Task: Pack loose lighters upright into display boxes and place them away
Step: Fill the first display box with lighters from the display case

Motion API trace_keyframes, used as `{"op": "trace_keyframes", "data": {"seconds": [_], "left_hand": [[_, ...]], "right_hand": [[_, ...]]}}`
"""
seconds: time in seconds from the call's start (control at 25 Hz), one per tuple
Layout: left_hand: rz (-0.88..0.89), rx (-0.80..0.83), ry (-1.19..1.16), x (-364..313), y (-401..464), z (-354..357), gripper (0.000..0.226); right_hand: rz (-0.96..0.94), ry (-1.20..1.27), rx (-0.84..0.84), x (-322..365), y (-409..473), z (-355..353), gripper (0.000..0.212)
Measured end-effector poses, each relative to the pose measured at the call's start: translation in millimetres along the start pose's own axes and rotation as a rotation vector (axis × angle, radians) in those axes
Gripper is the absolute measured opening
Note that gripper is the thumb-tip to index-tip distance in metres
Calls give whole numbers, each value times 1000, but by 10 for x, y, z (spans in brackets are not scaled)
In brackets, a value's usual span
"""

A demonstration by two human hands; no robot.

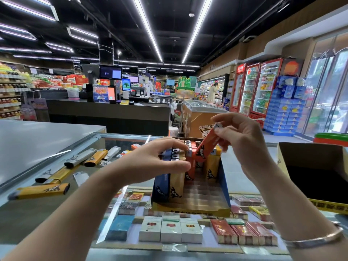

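Note:
A blue and yellow display box [225, 182] stands on the glass counter, with several blue, yellow and orange lighters upright in its far rows. My right hand [243, 140] pinches an orange lighter [205, 146], tilted, its lower end down among the standing ones. My left hand [156, 161] is curled around the tops of the upright lighters [176, 178] at the box's left side. Several loose lighters lie flat on the counter to the left: a yellow one [40, 191], a grey one [81, 157] and a white one [113, 152] among them.
An open cardboard box [310, 153] with a dark inside stands at the right on the glass counter [244, 153]. Cigarette packs show under the glass. A grey countertop [37, 140] rises on the left. A checkout desk, a chest freezer and drink fridges stand beyond.

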State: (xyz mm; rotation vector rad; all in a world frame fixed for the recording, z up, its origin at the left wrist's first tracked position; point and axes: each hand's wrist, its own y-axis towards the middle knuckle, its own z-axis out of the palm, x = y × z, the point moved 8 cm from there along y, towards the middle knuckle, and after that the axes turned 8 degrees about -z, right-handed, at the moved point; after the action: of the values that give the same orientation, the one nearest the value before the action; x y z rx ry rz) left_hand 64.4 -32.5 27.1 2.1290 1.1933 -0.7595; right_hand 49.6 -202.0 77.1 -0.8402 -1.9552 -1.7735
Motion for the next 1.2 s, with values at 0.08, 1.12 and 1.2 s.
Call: {"op": "trace_keyframes", "data": {"seconds": [0.08, 1.12, 1.2], "left_hand": [[18, 28, -70, 18, -48, -12, 50], [-3, -414, 17, 167, -103, -340, 23], [-135, -557, 207, 357, -192, -475, 28]], "right_hand": [[-83, -173, 170, 19, -32, 186, 26], [140, -504, 264, -487, -58, 147, 21], [211, -493, 369, -606, -116, 245, 24]]}}
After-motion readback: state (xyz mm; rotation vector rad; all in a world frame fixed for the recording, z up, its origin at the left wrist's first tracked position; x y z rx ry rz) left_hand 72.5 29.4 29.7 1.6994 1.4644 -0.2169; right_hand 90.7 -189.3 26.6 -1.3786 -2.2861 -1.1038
